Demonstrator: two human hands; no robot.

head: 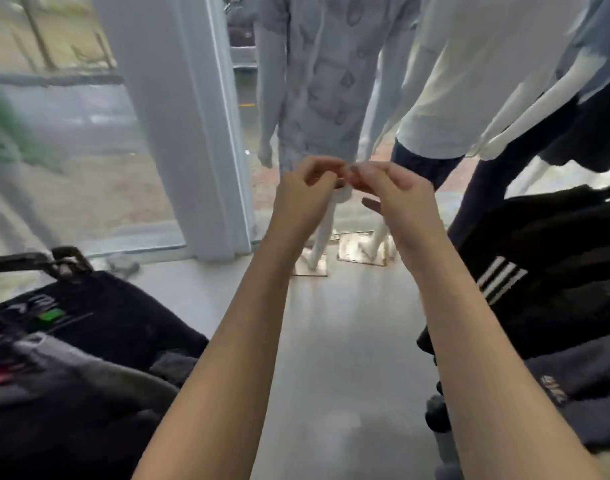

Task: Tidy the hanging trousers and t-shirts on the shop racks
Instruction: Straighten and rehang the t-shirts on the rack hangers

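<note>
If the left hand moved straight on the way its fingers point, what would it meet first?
Most likely the right hand: the left hand aims its curled fingers across at its fingertips, which look nearly touching. Blur hides whether something small sits between them.

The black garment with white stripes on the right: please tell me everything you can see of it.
The black garment looks like dark fabric with several white stripes slanting side by side. It hangs bunched at the right edge, partly cut off and blurred. Below it lies another dark garment with a pale logo. The right forearm passes just beside it.
</note>
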